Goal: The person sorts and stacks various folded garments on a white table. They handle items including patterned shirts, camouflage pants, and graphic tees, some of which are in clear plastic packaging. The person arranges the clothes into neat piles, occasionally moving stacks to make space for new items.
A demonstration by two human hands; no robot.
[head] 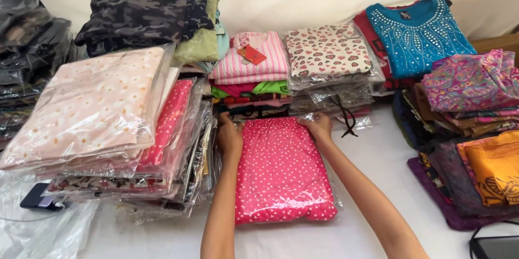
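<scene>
Pressing both hands on the far end of a pink dotted garment in a clear bag (284, 170), which lies flat on the white table (373, 156) straight ahead; left hand (229, 136) grips the far left corner, fingers curled together over the edge, right hand (318, 126) sits on the far right corner, fingers bent and close together on the plastic, so both are clamped on the same packet. Step in hand looks like closing or flattening the bag's open flap at the far end; judging from this, the next move calls for keeping the garment square inside while the flap is smoothed down, slippery film could slide. Containers: most stock is in clear plastic bags, a tilted stack of bagged garments (102, 124) just left of the packet with a pale peach floral one on top, a bagged heart-print top (327, 51) behind it on more bagged items. Unbagged: striped pink stack (251, 59), camouflage pile (143, 8), teal beaded top (416, 32), orange and purple folded clothes (476, 172) at right. Empty bag (48, 232) lower left, phone-like dark item (38, 197) beside it
</scene>
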